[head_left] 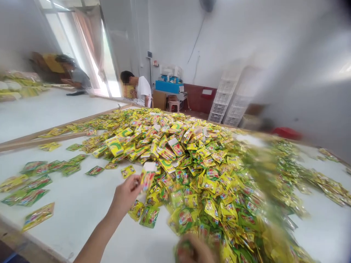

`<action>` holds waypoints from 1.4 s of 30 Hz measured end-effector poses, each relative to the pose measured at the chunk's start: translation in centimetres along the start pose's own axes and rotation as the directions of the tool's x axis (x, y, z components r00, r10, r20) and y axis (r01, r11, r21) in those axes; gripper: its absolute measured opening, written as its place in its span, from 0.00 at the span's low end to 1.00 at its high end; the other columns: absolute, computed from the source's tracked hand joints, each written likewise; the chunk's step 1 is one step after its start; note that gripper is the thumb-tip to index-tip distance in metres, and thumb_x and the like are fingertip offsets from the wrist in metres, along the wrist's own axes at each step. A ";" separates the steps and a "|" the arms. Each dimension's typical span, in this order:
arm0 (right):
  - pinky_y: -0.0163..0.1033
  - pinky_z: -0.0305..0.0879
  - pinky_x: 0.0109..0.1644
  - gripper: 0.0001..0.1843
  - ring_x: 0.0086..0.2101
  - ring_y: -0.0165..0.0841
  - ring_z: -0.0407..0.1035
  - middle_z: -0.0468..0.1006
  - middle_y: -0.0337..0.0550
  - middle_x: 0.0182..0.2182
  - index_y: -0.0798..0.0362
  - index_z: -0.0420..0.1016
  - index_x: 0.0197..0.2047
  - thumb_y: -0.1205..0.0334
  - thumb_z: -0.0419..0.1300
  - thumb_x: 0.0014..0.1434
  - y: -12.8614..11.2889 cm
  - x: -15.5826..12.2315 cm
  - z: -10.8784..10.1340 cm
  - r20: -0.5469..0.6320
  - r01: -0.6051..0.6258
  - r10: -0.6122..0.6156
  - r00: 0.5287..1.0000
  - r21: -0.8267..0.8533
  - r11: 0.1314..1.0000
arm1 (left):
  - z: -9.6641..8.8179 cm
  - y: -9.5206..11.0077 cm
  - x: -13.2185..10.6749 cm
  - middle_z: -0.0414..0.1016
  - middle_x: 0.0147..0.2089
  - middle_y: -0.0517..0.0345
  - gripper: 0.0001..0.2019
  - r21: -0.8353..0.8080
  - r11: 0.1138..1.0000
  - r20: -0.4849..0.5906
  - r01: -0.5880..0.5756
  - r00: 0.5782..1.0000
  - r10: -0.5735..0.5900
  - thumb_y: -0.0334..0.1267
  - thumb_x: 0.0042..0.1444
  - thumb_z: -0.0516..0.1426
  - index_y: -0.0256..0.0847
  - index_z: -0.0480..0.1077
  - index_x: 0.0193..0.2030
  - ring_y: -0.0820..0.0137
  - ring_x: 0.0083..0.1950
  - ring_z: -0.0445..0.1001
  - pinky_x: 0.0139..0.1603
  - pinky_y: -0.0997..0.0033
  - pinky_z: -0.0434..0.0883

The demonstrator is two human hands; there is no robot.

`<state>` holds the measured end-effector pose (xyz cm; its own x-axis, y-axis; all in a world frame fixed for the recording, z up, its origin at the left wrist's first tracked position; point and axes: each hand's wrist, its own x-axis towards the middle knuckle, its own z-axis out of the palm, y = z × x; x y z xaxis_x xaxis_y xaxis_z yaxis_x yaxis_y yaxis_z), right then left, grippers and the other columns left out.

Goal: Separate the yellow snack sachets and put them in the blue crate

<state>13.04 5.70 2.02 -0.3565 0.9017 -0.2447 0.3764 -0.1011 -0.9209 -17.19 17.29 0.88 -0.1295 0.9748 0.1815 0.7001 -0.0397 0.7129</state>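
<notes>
Pinched between the thumb and fingers of my left hand (128, 190) is a small yellow-and-red carton (147, 179), its white end pointing up. It is held over the near-left edge of a large heap of small sachets (211, 184). Low in the picture, my right hand (199, 250) is blurred and partly cut off by the bottom edge. Its fingers curl around a green sachet (183, 252) beside the heap. Many similar yellow cartons (137, 140) lie piled on the far part of the heap. Two loose sachets (149, 217) rest just below my left hand.
Several sachets (35, 190) lie scattered on the white table (82, 204) at left. A wooden strip (65, 137) borders the table. Two people sit farther back, one in a white shirt (144, 89). Stacked white crates (223, 98) stand along the wall.
</notes>
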 end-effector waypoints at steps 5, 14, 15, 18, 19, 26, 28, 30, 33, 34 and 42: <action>0.37 0.68 0.42 0.08 0.38 0.35 0.71 0.77 0.42 0.38 0.50 0.73 0.44 0.62 0.59 0.60 -2.6 2.3 -2.6 -0.344 0.233 -0.200 0.917 0.059 0.971 | 4.3 5.4 -11.9 0.80 0.44 0.53 0.11 -0.555 0.719 0.514 0.419 0.852 -0.100 0.43 0.54 0.60 0.43 0.71 0.42 0.59 0.48 0.78 0.47 0.66 0.73; 0.36 0.62 0.42 0.13 0.41 0.36 0.64 0.70 0.44 0.36 0.52 0.76 0.32 0.78 0.56 0.49 -3.3 -0.1 -2.7 -0.123 0.106 -0.203 0.971 -0.541 0.834 | 7.7 9.6 -16.6 0.79 0.37 0.54 0.07 -0.567 0.644 0.594 0.514 0.796 -0.112 0.42 0.51 0.62 0.44 0.72 0.34 0.57 0.41 0.76 0.41 0.66 0.70; 0.36 0.62 0.41 0.12 0.41 0.36 0.64 0.70 0.44 0.36 0.53 0.75 0.30 0.78 0.57 0.47 -3.6 -0.6 -3.0 -0.068 0.116 -0.190 0.979 -0.577 0.808 | 7.8 9.6 -16.9 0.79 0.36 0.55 0.07 -0.561 0.652 0.594 0.510 0.797 -0.112 0.42 0.51 0.62 0.44 0.72 0.34 0.58 0.40 0.76 0.40 0.66 0.70; 0.35 0.60 0.38 0.13 0.38 0.35 0.66 0.72 0.44 0.36 0.54 0.74 0.34 0.77 0.58 0.46 -4.7 -1.6 -3.8 0.095 0.164 -0.134 0.986 -0.595 0.787 | 8.0 9.9 -17.5 0.78 0.37 0.56 0.09 -0.597 0.593 0.621 0.541 0.779 -0.085 0.43 0.50 0.63 0.45 0.72 0.36 0.58 0.42 0.75 0.42 0.66 0.69; 0.35 0.60 0.37 0.15 0.37 0.35 0.66 0.73 0.43 0.36 0.53 0.74 0.39 0.75 0.59 0.47 -4.7 -1.7 -3.8 0.099 0.146 -0.108 0.989 -0.564 0.813 | 8.1 10.1 -17.7 0.78 0.38 0.55 0.11 -0.627 0.534 0.635 0.567 0.769 -0.072 0.44 0.50 0.64 0.45 0.72 0.39 0.58 0.43 0.75 0.44 0.64 0.70; 0.36 0.60 0.42 0.07 0.37 0.33 0.68 0.74 0.37 0.31 0.51 0.77 0.28 0.72 0.68 0.47 -1.8 -1.5 -0.7 -0.211 0.108 -0.173 0.962 -0.288 0.952 | 9.1 10.3 -19.2 0.75 0.32 0.58 0.15 -0.692 0.303 0.645 0.655 0.750 -0.148 0.45 0.44 0.68 0.42 0.73 0.36 0.59 0.40 0.74 0.41 0.64 0.70; 0.40 0.60 0.48 0.08 0.40 0.35 0.67 0.74 0.39 0.33 0.51 0.78 0.24 0.72 0.70 0.46 -1.4 -1.9 0.0 -0.300 0.121 -0.194 0.934 -0.246 0.962 | 9.0 10.2 -19.5 0.74 0.31 0.59 0.15 -0.695 0.308 0.638 0.650 0.755 -0.151 0.46 0.45 0.67 0.42 0.72 0.37 0.60 0.40 0.74 0.41 0.66 0.70; 0.41 0.61 0.49 0.09 0.41 0.36 0.68 0.75 0.39 0.35 0.50 0.79 0.26 0.74 0.69 0.45 -1.1 -2.4 0.4 -0.330 0.107 -0.161 0.930 -0.174 0.979 | 8.8 10.3 -19.6 0.75 0.33 0.58 0.15 -0.690 0.313 0.642 0.653 0.751 -0.152 0.46 0.46 0.66 0.43 0.72 0.37 0.61 0.41 0.73 0.41 0.68 0.70; 0.37 0.64 0.40 0.14 0.36 0.33 0.69 0.74 0.38 0.33 0.50 0.78 0.35 0.75 0.68 0.45 -0.6 -3.1 0.4 -0.308 0.064 -0.085 0.948 -0.078 0.995 | 8.5 10.6 -19.6 0.77 0.36 0.57 0.14 -0.682 0.322 0.637 0.657 0.750 -0.179 0.46 0.47 0.66 0.43 0.72 0.37 0.63 0.41 0.73 0.42 0.69 0.69; 0.36 0.64 0.38 0.15 0.35 0.32 0.69 0.74 0.37 0.33 0.50 0.77 0.36 0.75 0.67 0.45 -0.4 -3.2 0.4 -0.311 0.070 -0.094 0.946 -0.085 0.994 | 8.4 10.7 -19.6 0.77 0.35 0.57 0.15 -0.681 0.327 0.632 0.656 0.751 -0.190 0.46 0.46 0.66 0.42 0.72 0.36 0.63 0.41 0.73 0.42 0.69 0.70; 0.48 0.60 0.53 0.10 0.47 0.38 0.63 0.72 0.44 0.41 0.50 0.77 0.34 0.74 0.58 0.56 0.2 -3.6 1.2 -0.363 0.297 -0.433 0.825 -0.372 0.879 | 7.5 12.1 -19.0 0.80 0.40 0.54 0.17 -0.685 0.313 0.617 0.658 0.753 -0.231 0.46 0.45 0.67 0.42 0.73 0.39 0.62 0.42 0.74 0.41 0.69 0.70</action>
<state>13.37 1.92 2.30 -0.1466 0.9405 0.3066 0.5434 0.3356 -0.7695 -1.02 -0.11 0.94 0.1734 0.8781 -0.4460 -0.3467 0.4783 0.8069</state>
